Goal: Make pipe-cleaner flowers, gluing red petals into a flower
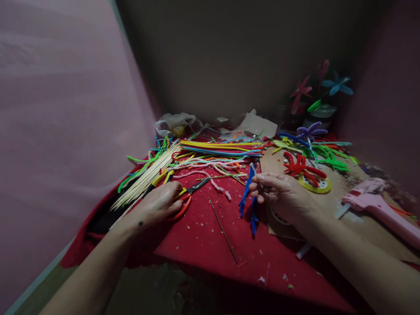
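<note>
My left hand (159,201) is closed around the red-orange handles of a pair of scissors (199,185), which lie on the red cloth with the dark blades pointing away to the right. Between the fingertips of my right hand (285,194) is a small bunch of blue pipe cleaners (246,192). Its strands hang down beside and below the fingers, and pale thin ends stick up at the top. The exact pinch point is partly hidden by the fingers. On the cloth between both hands lies a thin dark rod (223,229).
Wooden skewers (147,173) and colourful pipe cleaners (219,148) lie behind my hands. To the right, a cardboard sheet (331,218) bears a red pipe-cleaner piece (303,168), a yellow-rimmed spool (315,183) and a pink glue gun (377,199). Pipe-cleaner flowers (337,84) stand at the back right.
</note>
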{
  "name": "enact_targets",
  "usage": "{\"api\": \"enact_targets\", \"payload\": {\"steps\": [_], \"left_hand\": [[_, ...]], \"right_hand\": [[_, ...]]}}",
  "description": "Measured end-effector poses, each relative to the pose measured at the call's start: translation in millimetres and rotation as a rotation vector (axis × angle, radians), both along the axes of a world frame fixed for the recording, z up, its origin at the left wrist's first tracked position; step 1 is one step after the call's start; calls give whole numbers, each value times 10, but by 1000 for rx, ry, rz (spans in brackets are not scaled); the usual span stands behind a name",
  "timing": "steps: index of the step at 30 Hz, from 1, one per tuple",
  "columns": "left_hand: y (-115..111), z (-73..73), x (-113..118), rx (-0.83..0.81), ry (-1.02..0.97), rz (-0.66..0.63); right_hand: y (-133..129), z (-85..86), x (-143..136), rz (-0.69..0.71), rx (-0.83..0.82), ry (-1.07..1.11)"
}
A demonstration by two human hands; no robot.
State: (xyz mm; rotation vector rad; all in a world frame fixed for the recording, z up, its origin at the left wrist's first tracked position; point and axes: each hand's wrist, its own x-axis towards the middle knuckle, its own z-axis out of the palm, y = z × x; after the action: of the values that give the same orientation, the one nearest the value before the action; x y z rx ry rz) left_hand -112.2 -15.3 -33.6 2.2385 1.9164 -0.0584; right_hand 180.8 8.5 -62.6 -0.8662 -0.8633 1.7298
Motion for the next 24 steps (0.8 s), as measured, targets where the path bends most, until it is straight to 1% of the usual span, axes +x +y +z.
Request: {"api": "enact_targets", "payload": {"steps": [4,10,14,16,17,19,21,22,24], "left_hand": [[-25,28,-82,-28,10,6],[-60,25,-134,-6,6,-70],[-103,77,-116,-36,73,-42],[-139,124,-105,-90,43,-26],[-158,149,-106,-134,-28,-15],[-188,189,-127,-243,-271,33],[-202,212,-170,-357,-547,119],[-202,216,-195,-394,-655,166],[-190,213,-240,-435,-782,229]], "right_hand": [[8,-33,5,10,3,-6],[22,-54,16,3,0,-30],[7,-28,8,9,-24,-29],[3,-23,5,15,-28,-32],[2,-23,5,14,-28,-34],[2,-25,6,10,-30,-39],[2,-25,6,6,-43,-45],[1,-24,5,6,-51,-47],[-1,-21,4,14,-61,-44]]}}
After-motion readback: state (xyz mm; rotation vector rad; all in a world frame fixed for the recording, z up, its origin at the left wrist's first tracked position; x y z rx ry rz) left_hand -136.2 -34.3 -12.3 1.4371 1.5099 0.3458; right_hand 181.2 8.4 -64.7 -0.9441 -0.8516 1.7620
